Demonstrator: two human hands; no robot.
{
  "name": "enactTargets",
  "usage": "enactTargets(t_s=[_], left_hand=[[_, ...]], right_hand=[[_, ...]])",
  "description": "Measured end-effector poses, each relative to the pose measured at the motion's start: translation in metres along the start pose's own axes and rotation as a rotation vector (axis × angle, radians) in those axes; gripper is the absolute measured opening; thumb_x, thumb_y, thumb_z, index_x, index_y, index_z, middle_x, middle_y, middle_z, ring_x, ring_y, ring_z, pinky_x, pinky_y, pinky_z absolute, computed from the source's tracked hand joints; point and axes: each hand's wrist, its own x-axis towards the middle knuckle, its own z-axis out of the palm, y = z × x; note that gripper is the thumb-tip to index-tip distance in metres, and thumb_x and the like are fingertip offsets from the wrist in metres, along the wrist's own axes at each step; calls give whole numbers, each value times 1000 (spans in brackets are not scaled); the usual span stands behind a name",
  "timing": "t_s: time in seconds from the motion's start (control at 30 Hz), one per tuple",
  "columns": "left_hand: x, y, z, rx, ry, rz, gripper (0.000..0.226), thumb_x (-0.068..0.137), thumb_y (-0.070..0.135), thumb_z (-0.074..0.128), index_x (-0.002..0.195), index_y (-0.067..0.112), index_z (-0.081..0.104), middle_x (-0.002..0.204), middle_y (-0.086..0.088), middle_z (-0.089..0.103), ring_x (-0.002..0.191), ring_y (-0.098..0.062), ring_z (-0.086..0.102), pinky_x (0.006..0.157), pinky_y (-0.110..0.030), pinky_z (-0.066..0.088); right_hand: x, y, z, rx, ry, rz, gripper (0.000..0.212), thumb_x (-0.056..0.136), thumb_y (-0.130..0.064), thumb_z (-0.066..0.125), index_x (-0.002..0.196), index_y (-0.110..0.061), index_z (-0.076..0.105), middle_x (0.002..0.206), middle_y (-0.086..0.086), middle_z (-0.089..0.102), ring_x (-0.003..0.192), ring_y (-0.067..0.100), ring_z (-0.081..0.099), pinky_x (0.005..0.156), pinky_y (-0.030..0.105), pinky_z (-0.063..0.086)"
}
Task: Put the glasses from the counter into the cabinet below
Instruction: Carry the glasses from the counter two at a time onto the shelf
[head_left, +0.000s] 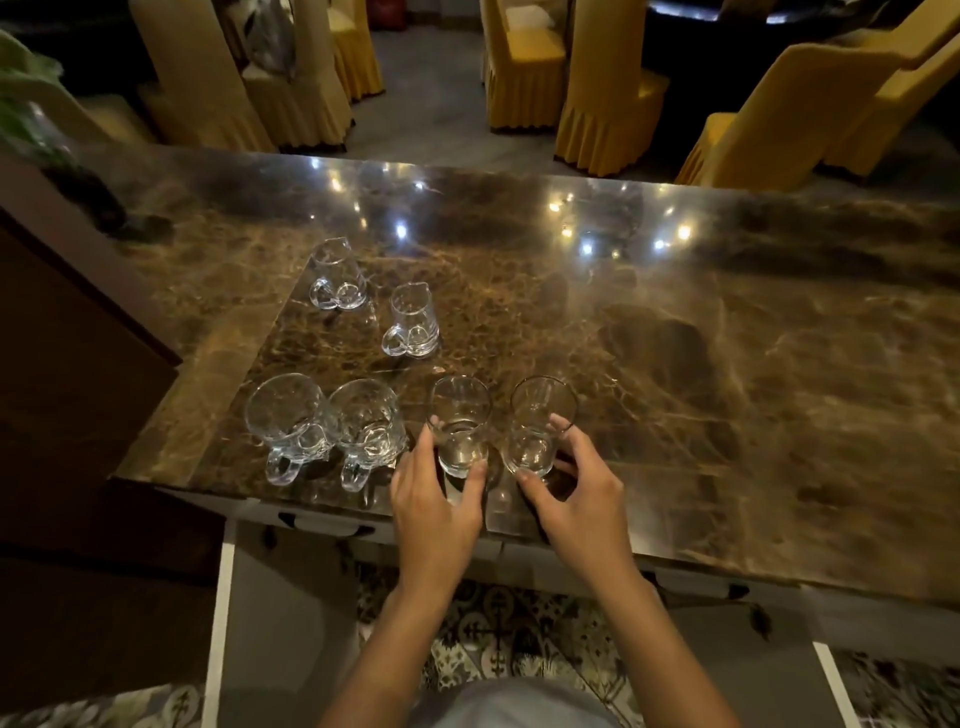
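Tumblers (461, 426) and (537, 423), both empty, stand upright, left hand (434, 512) and right hand (582, 499) each cupping one.

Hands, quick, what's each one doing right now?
Left hand: grip closed around the left tumbler, still on the counter.
Right hand: grip closed around the right tumbler, also on the counter.

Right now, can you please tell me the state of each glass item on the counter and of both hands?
Left tumbler: upright, empty, on the counter, left hand around it.
Right tumbler: upright, empty, on the counter, right hand around it.
Two handled mugs: upright, empty, untouched.
Two small jugs: upright, empty, untouched.
Left hand: closed on the left tumbler.
Right hand: closed on the right tumbler.
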Motion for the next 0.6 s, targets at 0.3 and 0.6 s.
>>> enactTargets(t_s=[0.3, 0.6], left_hand=[[-7, -7, 10, 9, 95, -43, 73, 89, 55, 63, 149, 17, 45, 140, 6, 59, 132, -15, 49, 106, -29, 37], [-11, -12, 16, -1, 197, -86, 67, 89, 47, 70, 144, 15, 49, 136, 1, 60, 129, -17, 50, 105, -37, 43]], right_hand=[[-2, 8, 7, -47, 33, -63, 61, 79, -40, 86, 132, -38, 54, 112, -22, 68, 104, -1, 65, 88, 24, 57], [-1, 7, 11, -137, 8, -107, 62, 82, -46, 81, 137, -36, 55, 107, -33, 58, 102, -1, 61, 89, 35, 57]])
